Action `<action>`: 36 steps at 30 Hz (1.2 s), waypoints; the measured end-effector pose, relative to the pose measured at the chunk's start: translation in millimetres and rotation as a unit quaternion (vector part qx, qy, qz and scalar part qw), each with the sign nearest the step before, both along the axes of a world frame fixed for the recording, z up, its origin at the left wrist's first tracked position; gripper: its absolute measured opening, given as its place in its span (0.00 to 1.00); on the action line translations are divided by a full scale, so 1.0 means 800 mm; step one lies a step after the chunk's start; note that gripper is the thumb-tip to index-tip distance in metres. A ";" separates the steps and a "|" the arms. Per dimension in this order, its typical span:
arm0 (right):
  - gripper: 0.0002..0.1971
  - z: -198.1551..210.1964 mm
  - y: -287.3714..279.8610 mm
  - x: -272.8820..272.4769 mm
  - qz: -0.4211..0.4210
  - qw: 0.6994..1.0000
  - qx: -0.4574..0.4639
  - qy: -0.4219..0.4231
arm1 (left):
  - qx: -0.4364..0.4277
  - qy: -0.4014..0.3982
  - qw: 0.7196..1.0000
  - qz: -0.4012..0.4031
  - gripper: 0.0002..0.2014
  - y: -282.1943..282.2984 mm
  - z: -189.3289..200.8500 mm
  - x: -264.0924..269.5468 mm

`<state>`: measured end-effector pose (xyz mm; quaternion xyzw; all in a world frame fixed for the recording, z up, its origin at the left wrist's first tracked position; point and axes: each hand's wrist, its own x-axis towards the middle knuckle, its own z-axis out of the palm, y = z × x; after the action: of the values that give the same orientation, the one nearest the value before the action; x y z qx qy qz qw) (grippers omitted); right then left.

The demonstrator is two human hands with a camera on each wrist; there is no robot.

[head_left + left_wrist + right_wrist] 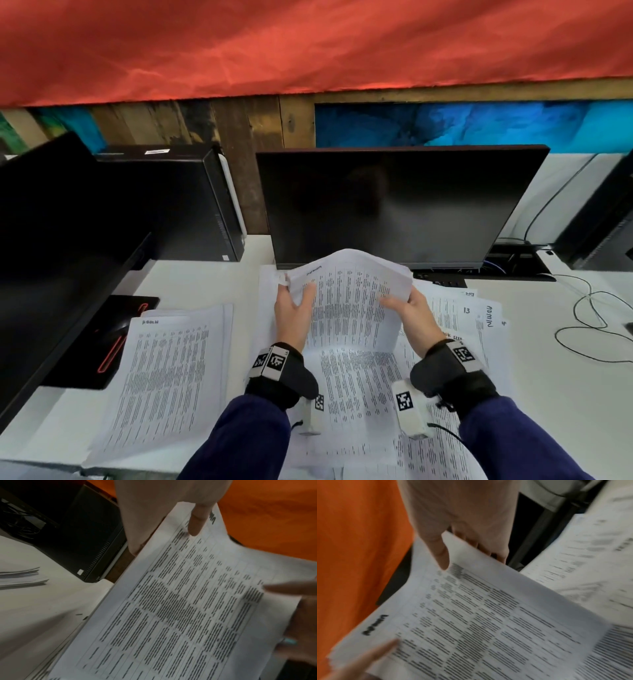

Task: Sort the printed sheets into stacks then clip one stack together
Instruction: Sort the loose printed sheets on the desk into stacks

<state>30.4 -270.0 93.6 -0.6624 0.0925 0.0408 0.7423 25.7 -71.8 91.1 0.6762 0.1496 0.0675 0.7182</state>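
Note:
A printed sheet (349,301) covered in table rows is lifted off the desk in front of the monitor, bowed in the middle. My left hand (294,308) pinches its left edge, thumb (197,519) on top and fingers behind. My right hand (411,308) pinches the right edge the same way, thumb (440,553) on the printed face. More printed sheets (359,394) lie loose beneath it. A sorted stack (164,370) rests to the left, and overlapping sheets (472,318) with handwritten marks lie to the right. No clip is visible.
A dark monitor (394,205) stands right behind the papers. A black computer case (178,202) and another black screen (58,240) sit at left above a black pad (102,342) with red trim. Cables (589,315) trail across the white desk (565,394) at right.

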 end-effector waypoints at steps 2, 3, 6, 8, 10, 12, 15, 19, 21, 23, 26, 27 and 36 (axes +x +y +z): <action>0.20 -0.018 0.001 0.001 -0.010 0.999 -0.003 0.034 | 0.008 0.003 1.000 0.006 0.15 -0.001 -0.005 -0.001; 0.19 -0.028 0.002 0.001 -0.018 0.999 -0.004 0.046 | 0.010 0.003 1.000 0.006 0.16 -0.002 -0.010 -0.003; 0.19 -0.060 0.005 -0.010 -0.025 0.996 -0.029 0.079 | 0.038 0.028 0.999 -0.009 0.18 -0.003 -0.027 -0.016; 0.14 -0.078 0.009 -0.020 -0.024 0.994 -0.059 0.089 | 0.073 0.067 0.995 -0.025 0.21 -0.002 -0.048 -0.024; 0.11 -0.083 0.014 -0.028 -0.035 0.993 -0.075 0.085 | 0.121 0.082 0.989 -0.037 0.22 0.000 -0.073 -0.030; 0.11 -0.081 0.019 -0.028 -0.036 0.992 -0.083 0.087 | 0.162 0.082 0.983 -0.030 0.19 0.004 -0.093 -0.037; 0.13 -0.074 0.028 -0.027 -0.011 0.991 -0.089 0.104 | 0.204 0.080 0.976 -0.006 0.19 0.013 -0.106 -0.049; 0.20 -0.073 0.043 -0.029 0.046 0.985 -0.102 0.131 | 0.225 0.129 0.965 -0.047 0.28 0.050 -0.086 -0.071; 0.26 -0.085 0.049 -0.033 0.066 0.978 -0.146 0.133 | 0.212 0.157 0.963 -0.059 0.28 0.084 -0.070 -0.080; 0.30 -0.107 0.054 -0.039 0.084 0.949 -0.279 0.122 | 0.185 0.175 0.965 -0.057 0.26 0.124 -0.053 -0.088; 0.30 -0.137 0.061 -0.055 0.126 0.863 -0.466 0.150 | 0.148 0.208 0.966 -0.041 0.26 0.194 -0.041 -0.099; 0.30 -0.143 0.064 -0.059 0.133 0.848 -0.489 0.153 | 0.139 0.224 0.964 -0.031 0.26 0.222 -0.045 -0.102; 0.26 -0.146 0.074 -0.066 0.118 0.826 -0.530 0.148 | 0.202 0.293 0.933 -0.055 0.25 0.430 -0.130 -0.120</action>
<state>-22.1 -211.2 -23.3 -0.9460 0.1297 0.1705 0.2434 -70.2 272.0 -12.8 0.8041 0.2993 -0.1439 0.4930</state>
